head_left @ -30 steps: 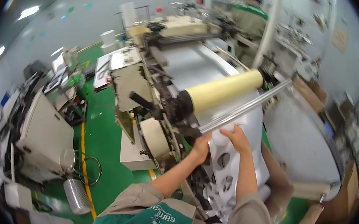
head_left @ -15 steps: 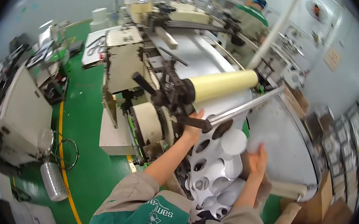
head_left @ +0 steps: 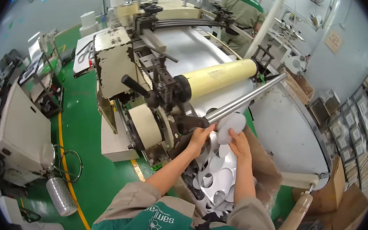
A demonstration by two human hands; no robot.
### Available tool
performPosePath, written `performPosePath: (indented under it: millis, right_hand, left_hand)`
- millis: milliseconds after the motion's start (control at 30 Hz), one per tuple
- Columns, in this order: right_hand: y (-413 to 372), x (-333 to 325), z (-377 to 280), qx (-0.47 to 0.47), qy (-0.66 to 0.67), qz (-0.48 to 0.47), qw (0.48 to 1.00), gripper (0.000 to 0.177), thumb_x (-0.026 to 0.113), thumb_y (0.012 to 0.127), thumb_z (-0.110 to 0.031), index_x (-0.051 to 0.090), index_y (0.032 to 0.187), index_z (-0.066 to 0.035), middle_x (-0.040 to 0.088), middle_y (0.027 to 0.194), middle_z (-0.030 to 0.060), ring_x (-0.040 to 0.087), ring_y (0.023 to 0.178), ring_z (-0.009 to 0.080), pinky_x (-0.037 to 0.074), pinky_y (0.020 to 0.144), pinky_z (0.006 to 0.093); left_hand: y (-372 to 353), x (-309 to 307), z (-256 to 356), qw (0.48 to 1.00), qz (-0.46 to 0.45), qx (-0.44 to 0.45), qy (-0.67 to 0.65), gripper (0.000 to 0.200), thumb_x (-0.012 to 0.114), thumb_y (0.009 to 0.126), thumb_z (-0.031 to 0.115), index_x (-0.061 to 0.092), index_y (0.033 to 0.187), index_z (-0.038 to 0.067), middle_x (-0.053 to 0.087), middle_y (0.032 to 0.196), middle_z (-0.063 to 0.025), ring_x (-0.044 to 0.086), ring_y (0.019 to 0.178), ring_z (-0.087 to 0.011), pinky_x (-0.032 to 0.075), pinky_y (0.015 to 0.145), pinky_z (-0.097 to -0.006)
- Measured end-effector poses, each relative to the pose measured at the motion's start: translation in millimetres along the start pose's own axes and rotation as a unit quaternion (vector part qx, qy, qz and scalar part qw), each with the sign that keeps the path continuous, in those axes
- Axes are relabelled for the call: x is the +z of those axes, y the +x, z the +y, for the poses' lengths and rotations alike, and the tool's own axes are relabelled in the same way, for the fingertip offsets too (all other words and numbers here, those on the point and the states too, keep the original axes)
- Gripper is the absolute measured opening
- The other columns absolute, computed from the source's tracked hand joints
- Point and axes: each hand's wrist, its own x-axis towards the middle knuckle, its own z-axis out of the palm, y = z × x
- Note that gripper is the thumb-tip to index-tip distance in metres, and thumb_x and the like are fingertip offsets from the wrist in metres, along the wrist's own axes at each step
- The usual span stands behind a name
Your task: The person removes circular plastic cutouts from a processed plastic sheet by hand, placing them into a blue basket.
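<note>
My right hand [head_left: 239,144] is closed on white round discs [head_left: 231,127], with at least two overlapping just below the metal bar. Close by, my left hand [head_left: 199,140] has its fingers bent at the left edge of the punched white sheet [head_left: 217,167]; the fingertips are partly hidden. That sheet hangs down from the machine, full of round holes, into a large cardboard box [head_left: 264,169] lined with clear plastic. Above both hands runs a shiny metal bar [head_left: 248,98], and behind it lies a yellow roller [head_left: 222,76].
A black lever handle [head_left: 134,85] and the worn machine frame [head_left: 114,68] stand left of the hands. To the right is a grey panel [head_left: 288,127]. Another person [head_left: 243,15] stands behind the machine. Shelves [head_left: 356,130] line the far right.
My right hand has moved left and up, and now holds discs near the bar. My left hand has come slightly lower. The view has shifted, bringing the other person more into sight.
</note>
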Motion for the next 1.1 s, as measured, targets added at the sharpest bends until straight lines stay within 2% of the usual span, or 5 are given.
performPosePath:
  millis: [200,433,533,667,1100]
  right_hand:
    - [-23.4,-51.2,-10.7,-0.038,0.277,0.091,0.956,0.032,0.055,0.087,-0.017,0.049,0.115,-0.002,0.055,0.11,0.0091,0.054,0.099,0.02,0.044,0.085,0.035]
    - [22.3,49.3,-54.2,-0.069,-0.311,0.021,0.948,0.041,0.062,0.081,-0.011,0.047,0.117,0.003,0.056,0.109,0.0097,0.055,0.097,0.0176,0.042,0.085,0.0306]
    - [31.4,81.9,-52.7,-0.004,-0.649,0.087,0.755,0.04,0.053,0.088,-0.024,0.049,0.116,0.004,0.054,0.115,0.013,0.054,0.098,0.0192,0.041,0.086,0.0337]
    - [66.0,-34.0,-18.9,0.011,-0.308,0.111,0.945,0.022,0.049,0.089,-0.014,0.051,0.108,-0.002,0.054,0.113,0.0122,0.05,0.106,0.0212,0.038,0.094,0.0313]
    - [-17.4,-54.5,-5.3,0.076,-0.099,0.269,0.955,0.028,0.054,0.086,-0.029,0.055,0.109,-0.012,0.058,0.11,0.0042,0.055,0.101,0.0196,0.043,0.089,0.0387]
  left_hand:
    - [39.3,-13.6,26.8,0.949,-0.049,0.095,-0.296,0.033,0.056,0.085,0.031,0.057,0.094,-0.001,0.057,0.087,-0.0044,0.051,0.085,-0.0124,0.037,0.08,-0.0278]
    - [56.9,-12.8,0.4,0.971,0.044,0.122,-0.199,0.043,0.056,0.084,0.028,0.05,0.114,-0.003,0.055,0.104,-0.0084,0.049,0.089,-0.0141,0.04,0.081,-0.0308]
    - [41.4,5.2,16.8,0.977,0.157,0.074,-0.127,0.04,0.052,0.086,0.035,0.056,0.097,-0.004,0.055,0.103,-0.0079,0.048,0.088,-0.0152,0.04,0.077,-0.0329]
    - [48.8,19.7,-42.3,0.955,0.135,0.241,-0.111,0.028,0.054,0.086,0.029,0.057,0.096,0.003,0.056,0.081,-0.0051,0.05,0.075,-0.0136,0.041,0.067,-0.0292]
    - [47.5,18.3,-34.9,0.988,0.056,0.106,-0.101,0.043,0.057,0.079,0.043,0.059,0.1,0.006,0.056,0.108,-0.0095,0.052,0.099,-0.0239,0.039,0.085,-0.0358]
